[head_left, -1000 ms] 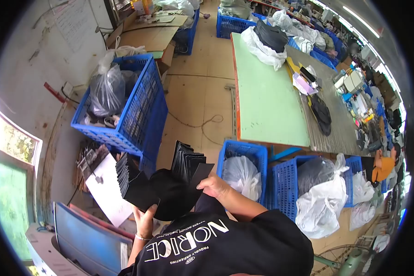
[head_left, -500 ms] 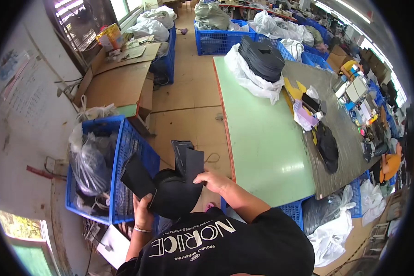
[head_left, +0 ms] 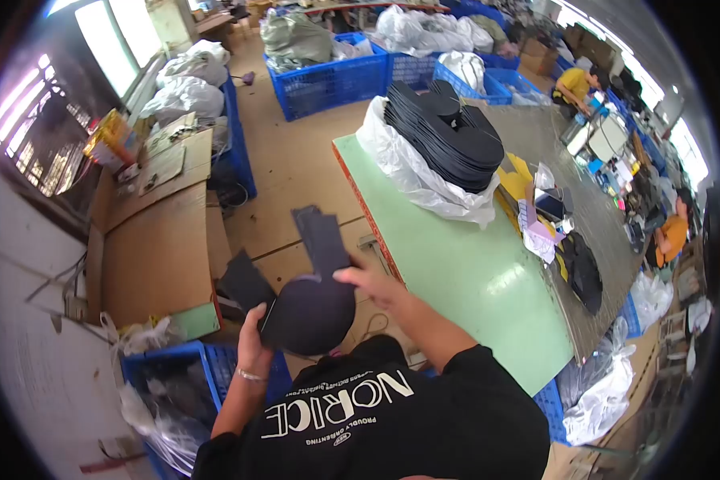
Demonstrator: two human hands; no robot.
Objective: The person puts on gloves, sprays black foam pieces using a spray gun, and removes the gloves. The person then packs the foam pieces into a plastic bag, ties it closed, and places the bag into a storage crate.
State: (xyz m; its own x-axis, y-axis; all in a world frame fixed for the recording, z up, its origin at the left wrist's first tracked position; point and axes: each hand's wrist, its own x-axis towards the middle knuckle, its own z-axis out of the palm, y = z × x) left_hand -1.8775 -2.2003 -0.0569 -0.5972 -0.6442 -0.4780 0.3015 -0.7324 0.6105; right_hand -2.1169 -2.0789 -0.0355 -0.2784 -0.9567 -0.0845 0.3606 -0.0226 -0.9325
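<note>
In front of my chest is a black fabric piece [head_left: 310, 316] with a rounded lower body and two straight flaps sticking up and away. My left hand [head_left: 254, 344] is closed on its left side, thumb on top, below the left flap. At the right edge, my right hand [head_left: 372, 282] pinches the base of the right flap, which looks doubled; motion blurs these fingers a little. A stack of black curved pieces [head_left: 444, 132] rests on a white plastic bag [head_left: 448, 210] on the green table [head_left: 456, 280].
Blue crates [head_left: 328, 88] with white bags stand at the back. A cardboard-topped bench [head_left: 156, 264] and a blue crate [head_left: 204, 364] are at left. A phone [head_left: 550, 204] and a black cloth item [head_left: 582, 272] lie on the table. Two people in yellow [head_left: 574, 84] and orange [head_left: 670, 236] sit at right.
The view has turned, bringing the table and its stack nearer. Both hands still hold the black piece, now slightly farther from my body, with its rounded part more face-on.
</note>
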